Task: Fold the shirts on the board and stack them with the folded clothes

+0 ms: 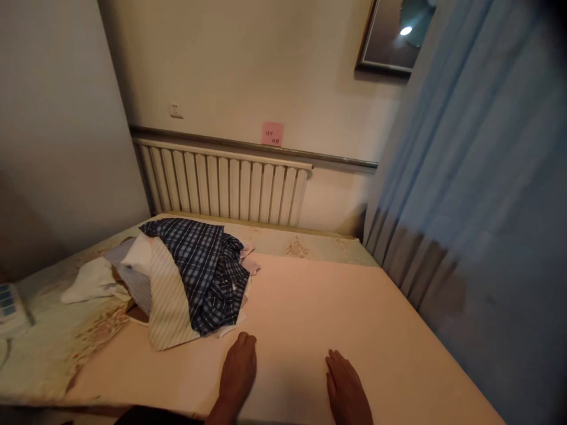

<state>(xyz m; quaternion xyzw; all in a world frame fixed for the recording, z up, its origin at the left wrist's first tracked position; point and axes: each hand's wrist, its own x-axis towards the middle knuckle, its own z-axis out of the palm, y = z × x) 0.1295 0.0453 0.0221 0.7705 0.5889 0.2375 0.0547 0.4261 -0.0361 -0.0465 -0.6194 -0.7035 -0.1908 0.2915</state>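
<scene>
My left hand (239,365) rests low over the pale pink board (310,313), its fingers curled in and nothing showing in them. Just beyond it lies a heap of clothes, with a dark blue checked cloth (206,274) on top. A cream striped cloth (168,301) hangs out at the heap's near side, and a white cloth (95,280) spreads to its left. To the right, my right hand (348,383) lies on the board with its fingers stretched out together, holding nothing.
Under the board is a flowered table cover (44,348). A white device with blue keys (9,307) sits at the left edge. Behind stands a radiator (221,183) against the wall. A blue curtain (465,177) hangs along the right side.
</scene>
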